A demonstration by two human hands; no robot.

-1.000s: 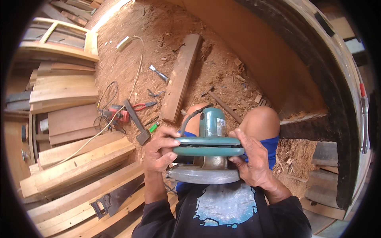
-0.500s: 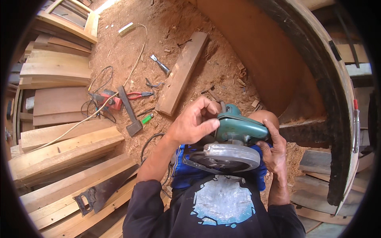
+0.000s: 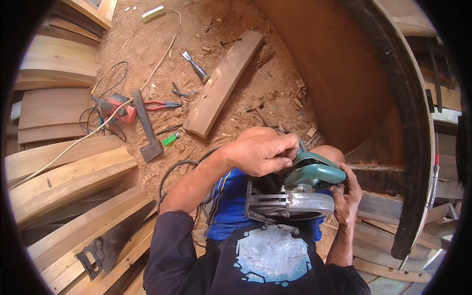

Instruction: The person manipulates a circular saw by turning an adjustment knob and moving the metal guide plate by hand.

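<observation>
A teal circular saw (image 3: 314,174) with a grey metal blade guard (image 3: 309,204) and base plate rests above my lap, tilted on its side. My right hand (image 3: 348,189) wraps round the right end of its teal housing, thumb below and fingers over it. At the saw's upper left, my left hand (image 3: 265,153) is curled, with thumb and forefinger pressed together against the tool. What lies between those fingertips is hidden. A black cord (image 3: 164,184) loops to the left of the saw.
On the sawdust floor lie a brown plank (image 3: 226,81), a chisel (image 3: 196,68), red-handled pliers (image 3: 162,105), a hammer (image 3: 146,125), a green-handled tool (image 3: 170,139) and a red power tool (image 3: 120,109). A handsaw (image 3: 110,241) rests on stacked boards (image 3: 64,177). A large curved wooden piece (image 3: 354,73) stands at right.
The saw has turned, bringing its base plate into fuller view. My left hand has swung over toward the right, and its fingers have closed; the right hand stays on the housing.
</observation>
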